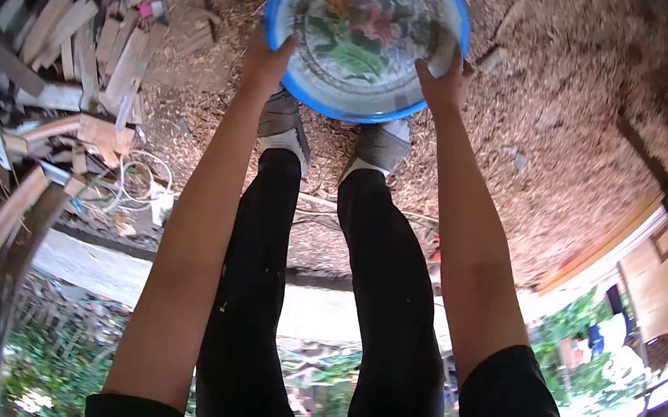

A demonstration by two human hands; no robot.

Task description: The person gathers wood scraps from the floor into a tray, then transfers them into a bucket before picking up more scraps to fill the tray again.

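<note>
The left hand [266, 58] and the right hand [446, 82] are each closed on opposite sides of the rim of a round blue-rimmed basin [366, 30], thumbs over the edge. The basin bears a floral print on its inner base and sits low, just ahead of two grey shoes [333, 134], above ground covered in wood chips [561, 96].

Surroundings: a pile of scrap wood planks [81, 38] lies to the left of the basin, near but not touching it. A coil of white cord [138, 177] lies at the foot of the pile. A wooden structure [665, 270] stands to the right, well apart.

Clearance: chip-covered ground lies open on the right of the basin. The plank pile limits room on the left.
</note>
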